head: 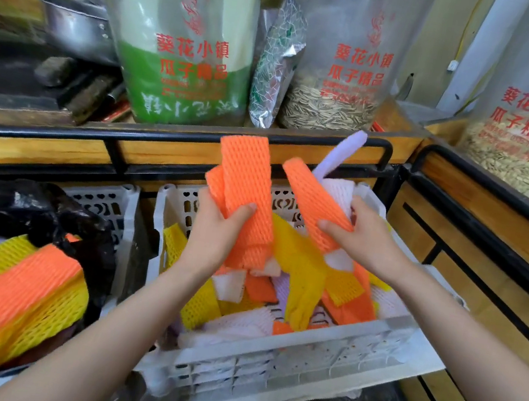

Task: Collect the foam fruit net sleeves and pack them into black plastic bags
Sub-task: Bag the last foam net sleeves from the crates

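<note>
My left hand (217,227) grips a bunch of orange foam net sleeves (245,180) above a white plastic crate (301,352). My right hand (360,240) holds another orange sleeve (312,197) together with white and lilac ones (342,157). The crate holds several loose sleeves in yellow (304,269), orange and white. At the left a black plastic bag (39,213) lies open, with a stack of orange and yellow sleeves (9,295) in its mouth.
A second white crate (106,206) stands behind the black bag. A wooden shelf with a black rail (176,137) carries big clear bags of seeds (333,107) and a metal pot (75,28). A wooden counter (492,243) closes off the right side.
</note>
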`<state>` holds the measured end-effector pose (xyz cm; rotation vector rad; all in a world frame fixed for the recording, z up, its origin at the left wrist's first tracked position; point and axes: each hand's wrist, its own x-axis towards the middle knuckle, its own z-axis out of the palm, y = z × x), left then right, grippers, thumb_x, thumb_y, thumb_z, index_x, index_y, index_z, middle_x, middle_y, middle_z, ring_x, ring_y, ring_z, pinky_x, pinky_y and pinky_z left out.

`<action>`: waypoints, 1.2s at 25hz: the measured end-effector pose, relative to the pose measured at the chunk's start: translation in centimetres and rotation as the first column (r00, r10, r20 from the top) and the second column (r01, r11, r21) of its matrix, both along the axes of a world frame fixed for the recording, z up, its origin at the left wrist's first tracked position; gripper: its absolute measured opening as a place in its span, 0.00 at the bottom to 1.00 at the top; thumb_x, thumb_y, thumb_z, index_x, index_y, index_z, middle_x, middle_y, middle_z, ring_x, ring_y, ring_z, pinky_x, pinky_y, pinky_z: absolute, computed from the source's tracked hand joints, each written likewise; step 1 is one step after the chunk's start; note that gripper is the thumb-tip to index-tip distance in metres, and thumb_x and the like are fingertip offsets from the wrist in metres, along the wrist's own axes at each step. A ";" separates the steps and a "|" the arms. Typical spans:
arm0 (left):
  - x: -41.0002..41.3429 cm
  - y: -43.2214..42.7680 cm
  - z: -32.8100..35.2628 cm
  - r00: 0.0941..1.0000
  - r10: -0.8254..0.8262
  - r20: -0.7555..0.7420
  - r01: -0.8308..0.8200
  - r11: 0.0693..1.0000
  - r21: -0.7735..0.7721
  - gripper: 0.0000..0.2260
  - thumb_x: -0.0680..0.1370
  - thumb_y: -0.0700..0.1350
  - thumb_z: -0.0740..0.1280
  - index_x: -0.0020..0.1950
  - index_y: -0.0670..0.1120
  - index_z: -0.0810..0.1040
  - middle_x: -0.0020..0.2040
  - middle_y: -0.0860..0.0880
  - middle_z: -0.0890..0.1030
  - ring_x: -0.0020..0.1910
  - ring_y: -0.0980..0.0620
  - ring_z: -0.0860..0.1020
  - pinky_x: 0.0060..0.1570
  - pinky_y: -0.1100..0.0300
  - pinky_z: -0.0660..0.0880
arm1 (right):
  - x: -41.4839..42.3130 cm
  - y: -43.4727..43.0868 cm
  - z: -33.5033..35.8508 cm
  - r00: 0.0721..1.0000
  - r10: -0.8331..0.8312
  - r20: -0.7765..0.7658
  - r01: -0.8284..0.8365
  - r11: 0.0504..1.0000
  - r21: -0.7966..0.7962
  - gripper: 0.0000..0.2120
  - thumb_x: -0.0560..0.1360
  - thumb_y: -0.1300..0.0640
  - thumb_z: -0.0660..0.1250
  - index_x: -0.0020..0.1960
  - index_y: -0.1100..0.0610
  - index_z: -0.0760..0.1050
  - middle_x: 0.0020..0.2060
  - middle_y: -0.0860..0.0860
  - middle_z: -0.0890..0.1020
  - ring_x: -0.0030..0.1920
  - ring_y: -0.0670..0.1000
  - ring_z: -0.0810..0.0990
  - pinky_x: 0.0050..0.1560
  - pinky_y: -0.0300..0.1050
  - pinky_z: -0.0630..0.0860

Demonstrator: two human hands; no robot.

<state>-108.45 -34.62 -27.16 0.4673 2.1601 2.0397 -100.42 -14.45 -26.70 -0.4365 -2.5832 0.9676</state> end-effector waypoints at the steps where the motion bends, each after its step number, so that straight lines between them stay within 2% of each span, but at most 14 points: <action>1: -0.2 -1.1 0.9 0.998 0.030 -0.051 -0.029 0.999 0.019 0.18 0.77 0.43 0.67 0.60 0.50 0.62 0.54 0.54 0.72 0.58 0.50 0.74 0.56 0.52 0.73 | -0.5 -1.5 0.7 0.998 0.037 -0.048 -0.039 0.998 -0.043 0.15 0.74 0.53 0.69 0.56 0.58 0.70 0.47 0.52 0.78 0.46 0.49 0.77 0.45 0.45 0.74; 3: -0.7 -3.8 2.9 0.981 0.077 -0.180 -0.067 0.996 0.062 0.16 0.76 0.42 0.68 0.55 0.55 0.64 0.52 0.57 0.74 0.54 0.55 0.76 0.58 0.52 0.73 | -1.6 -4.5 2.1 0.980 0.104 -0.170 -0.130 0.980 -0.153 0.16 0.75 0.55 0.68 0.58 0.59 0.68 0.50 0.52 0.78 0.51 0.51 0.78 0.54 0.53 0.74; 5: -1.0 -7.3 4.8 0.943 0.144 -0.300 -0.119 0.988 0.100 0.17 0.74 0.44 0.71 0.56 0.56 0.66 0.52 0.60 0.75 0.52 0.59 0.77 0.57 0.57 0.72 | -2.9 -7.9 3.3 0.938 0.154 -0.310 -0.239 0.936 -0.257 0.15 0.76 0.58 0.67 0.58 0.57 0.65 0.49 0.47 0.77 0.52 0.48 0.77 0.57 0.54 0.74; 7: -1.1 -10.9 6.2 0.899 0.220 -0.379 -0.180 0.974 0.138 0.17 0.73 0.46 0.71 0.55 0.56 0.67 0.53 0.60 0.77 0.52 0.62 0.77 0.56 0.60 0.72 | -4.2 -11.3 4.4 0.895 0.169 -0.412 -0.306 0.906 -0.292 0.12 0.76 0.59 0.66 0.56 0.55 0.64 0.48 0.44 0.77 0.50 0.44 0.77 0.56 0.50 0.74; 9: -1.2 -14.7 7.3 0.857 0.297 -0.421 -0.245 0.954 0.173 0.15 0.75 0.43 0.70 0.53 0.56 0.68 0.52 0.61 0.77 0.50 0.66 0.77 0.55 0.64 0.72 | -5.4 -15.1 5.2 0.846 0.195 -0.496 -0.375 0.880 -0.293 0.11 0.76 0.55 0.66 0.54 0.52 0.66 0.47 0.43 0.77 0.48 0.40 0.77 0.52 0.41 0.74; 11: -1.5 -18.6 7.8 0.812 0.387 -0.437 -0.324 0.922 0.213 0.14 0.75 0.44 0.70 0.53 0.56 0.68 0.52 0.60 0.77 0.50 0.67 0.77 0.56 0.63 0.72 | -6.3 -19.2 5.9 0.798 0.231 -0.557 -0.452 0.841 -0.298 0.08 0.76 0.57 0.65 0.52 0.52 0.67 0.46 0.43 0.76 0.45 0.36 0.76 0.50 0.35 0.72; 14: -1.9 -23.4 7.6 0.761 0.494 -0.421 -0.421 0.869 0.259 0.13 0.73 0.48 0.69 0.54 0.57 0.69 0.54 0.56 0.78 0.54 0.60 0.78 0.58 0.57 0.73 | -7.4 -25.3 6.3 0.749 0.337 -0.570 -0.565 0.774 -0.285 0.06 0.77 0.58 0.64 0.48 0.51 0.68 0.42 0.44 0.75 0.42 0.38 0.75 0.46 0.39 0.72; 17: -2.1 -27.2 6.3 0.722 0.570 -0.391 -0.502 0.822 0.270 0.13 0.73 0.48 0.69 0.53 0.58 0.69 0.53 0.60 0.77 0.52 0.63 0.77 0.57 0.59 0.73 | -9.3 -30.6 5.2 0.745 0.458 -0.484 -0.621 0.742 -0.252 0.09 0.73 0.50 0.64 0.49 0.52 0.69 0.42 0.44 0.76 0.45 0.43 0.76 0.50 0.47 0.73; 20: -2.3 -30.4 4.7 0.695 0.624 -0.356 -0.579 0.780 0.237 0.14 0.75 0.44 0.70 0.55 0.53 0.68 0.50 0.61 0.76 0.47 0.65 0.76 0.51 0.68 0.71 | -11.5 -34.1 3.2 0.774 0.550 -0.313 -0.625 0.746 -0.233 0.09 0.75 0.53 0.66 0.53 0.55 0.71 0.47 0.47 0.79 0.52 0.49 0.78 0.56 0.52 0.74; 22: -2.5 -32.0 3.7 0.677 0.655 -0.335 -0.646 0.747 0.154 0.14 0.75 0.42 0.69 0.55 0.50 0.66 0.47 0.59 0.75 0.45 0.60 0.76 0.43 0.71 0.69 | -12.6 -35.1 1.8 0.805 0.574 -0.148 -0.593 0.779 -0.202 0.11 0.76 0.56 0.66 0.57 0.58 0.72 0.52 0.51 0.80 0.55 0.50 0.78 0.57 0.49 0.74; 23: -2.5 -32.7 3.2 0.667 0.664 -0.338 -0.675 0.731 0.104 0.14 0.75 0.41 0.69 0.55 0.49 0.67 0.47 0.55 0.75 0.46 0.57 0.75 0.40 0.69 0.67 | -13.1 -35.3 1.1 0.817 0.573 -0.063 -0.575 0.801 -0.167 0.13 0.76 0.55 0.66 0.58 0.58 0.72 0.54 0.53 0.80 0.55 0.51 0.79 0.57 0.48 0.74; 25: -2.6 -33.7 2.4 0.651 0.661 -0.373 -0.705 0.709 0.028 0.14 0.74 0.40 0.69 0.55 0.48 0.68 0.50 0.50 0.75 0.49 0.52 0.74 0.43 0.65 0.66 | -13.7 -35.5 -0.1 0.834 0.540 0.114 -0.535 0.842 -0.069 0.15 0.76 0.52 0.67 0.58 0.58 0.69 0.52 0.54 0.80 0.51 0.53 0.79 0.53 0.51 0.76; 27: -2.8 -34.0 2.0 0.648 0.651 -0.394 -0.702 0.712 0.021 0.15 0.74 0.40 0.69 0.59 0.45 0.69 0.53 0.47 0.74 0.52 0.50 0.74 0.49 0.61 0.67 | -14.1 -34.9 -1.0 0.836 0.490 0.248 -0.523 0.848 0.088 0.17 0.76 0.48 0.66 0.57 0.58 0.67 0.50 0.55 0.80 0.48 0.55 0.80 0.49 0.55 0.77; 30: -2.9 -33.1 1.7 0.664 0.604 -0.440 -0.682 0.731 -0.024 0.22 0.76 0.41 0.67 0.67 0.41 0.64 0.57 0.49 0.71 0.54 0.53 0.71 0.51 0.63 0.65 | -14.0 -34.4 -0.9 0.833 0.415 0.365 -0.539 0.759 0.366 0.22 0.77 0.44 0.63 0.64 0.56 0.68 0.56 0.54 0.77 0.55 0.56 0.77 0.48 0.51 0.75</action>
